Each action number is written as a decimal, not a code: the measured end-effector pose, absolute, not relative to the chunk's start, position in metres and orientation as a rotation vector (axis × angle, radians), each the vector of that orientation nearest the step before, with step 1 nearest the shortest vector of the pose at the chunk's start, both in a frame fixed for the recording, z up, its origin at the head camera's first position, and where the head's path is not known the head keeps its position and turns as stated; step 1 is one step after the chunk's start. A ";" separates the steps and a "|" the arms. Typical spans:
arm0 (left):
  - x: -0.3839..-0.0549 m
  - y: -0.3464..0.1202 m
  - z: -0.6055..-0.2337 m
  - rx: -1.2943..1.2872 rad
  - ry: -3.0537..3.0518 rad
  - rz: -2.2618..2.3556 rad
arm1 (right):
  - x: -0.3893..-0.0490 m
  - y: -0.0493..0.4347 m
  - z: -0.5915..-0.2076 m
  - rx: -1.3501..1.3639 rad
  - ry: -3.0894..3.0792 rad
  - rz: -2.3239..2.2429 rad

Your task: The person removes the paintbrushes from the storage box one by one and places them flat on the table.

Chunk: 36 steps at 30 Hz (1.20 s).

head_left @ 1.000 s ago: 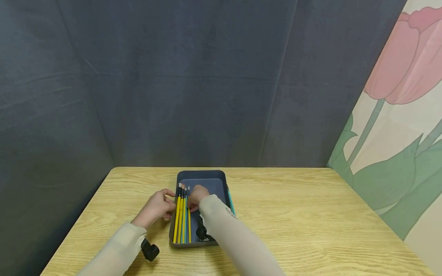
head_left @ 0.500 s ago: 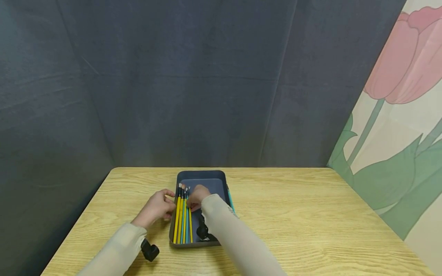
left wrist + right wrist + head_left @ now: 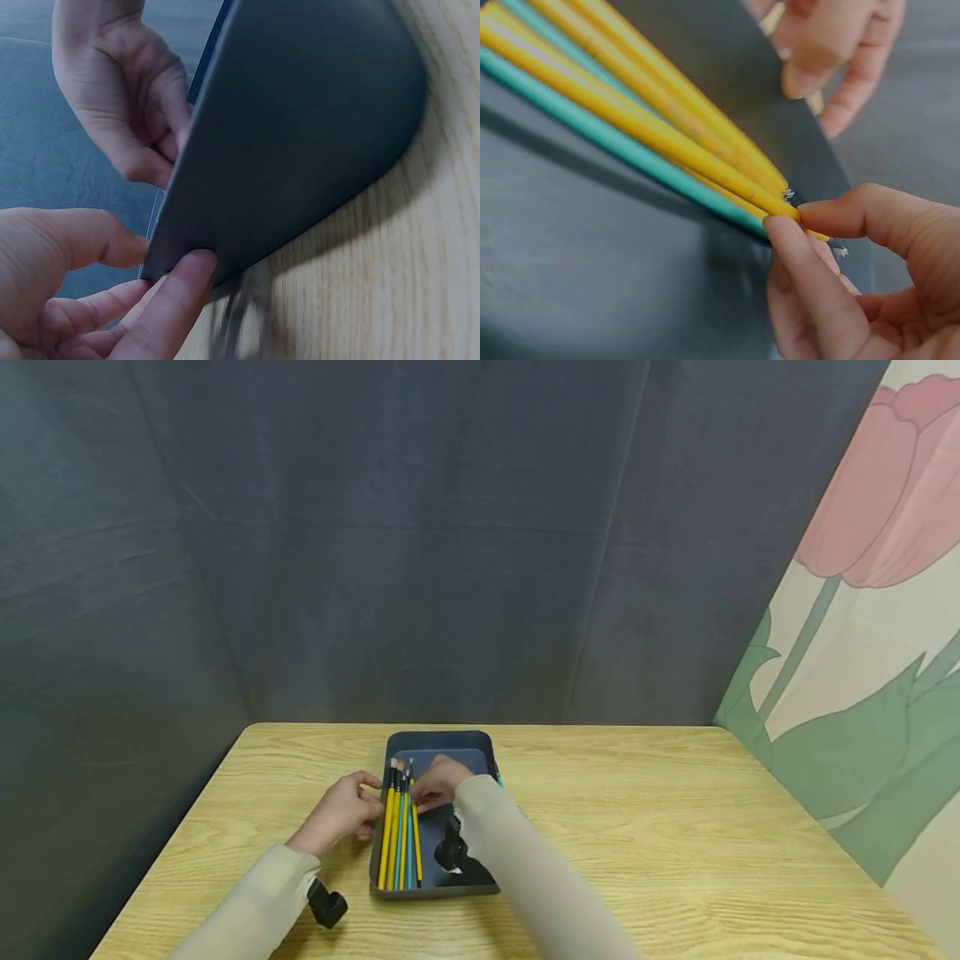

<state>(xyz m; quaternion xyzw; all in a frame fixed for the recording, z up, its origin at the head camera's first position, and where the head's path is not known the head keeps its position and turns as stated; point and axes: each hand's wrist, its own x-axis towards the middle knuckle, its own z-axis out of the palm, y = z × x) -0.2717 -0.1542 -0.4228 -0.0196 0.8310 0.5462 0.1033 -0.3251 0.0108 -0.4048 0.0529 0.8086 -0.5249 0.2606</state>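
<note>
A shallow dark grey box (image 3: 480, 745) stands on the table, with several yellow and turquoise paintbrushes (image 3: 388, 852) side by side along its left part, bristles toward the far end. My left hand (image 3: 341, 814) holds the box's left wall, with one fingertip at the rim and another (image 3: 193, 262) against the outer side. Inside the box, my right hand (image 3: 441, 781) pinches a yellow paintbrush (image 3: 667, 144) near its ferrule between thumb and forefinger. A turquoise paintbrush (image 3: 615, 148) lies right alongside it. The pinching fingertips hide part of the brush heads.
A turquoise-handled thing (image 3: 500, 780) shows just outside the box's right wall, mostly hidden behind my right sleeve (image 3: 525, 868). The light wooden table (image 3: 675, 827) ends at a dark curtain (image 3: 450, 552) at the back.
My right hand has shifted slightly right and toward the far end. The rightmost yellow brush now slants more, its handle end further right. My left hand has stayed at the box wall.
</note>
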 end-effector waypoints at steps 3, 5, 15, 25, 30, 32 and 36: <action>-0.272 -0.154 -0.423 -0.060 2.452 1.612 | -0.325 0.015 -0.397 0.131 2.145 -1.458; -0.272 -0.155 -0.423 -0.069 2.452 1.610 | -0.325 0.018 -0.391 0.115 2.125 -1.471; -0.271 -0.154 -0.423 -0.083 2.449 1.617 | -0.328 0.044 -0.366 -0.009 2.031 -1.536; -0.271 -0.153 -0.425 -0.078 2.453 1.629 | -0.331 0.086 -0.353 -0.036 2.014 -1.586; -0.271 -0.152 -0.424 -0.102 2.457 1.621 | -0.331 0.109 -0.349 -0.053 1.992 -1.625; -0.271 -0.152 -0.424 -0.103 2.459 1.618 | -0.330 0.118 -0.348 -0.062 1.977 -1.643; -0.270 -0.153 -0.423 -0.104 2.457 1.620 | -0.329 0.134 -0.347 -0.082 1.964 -1.661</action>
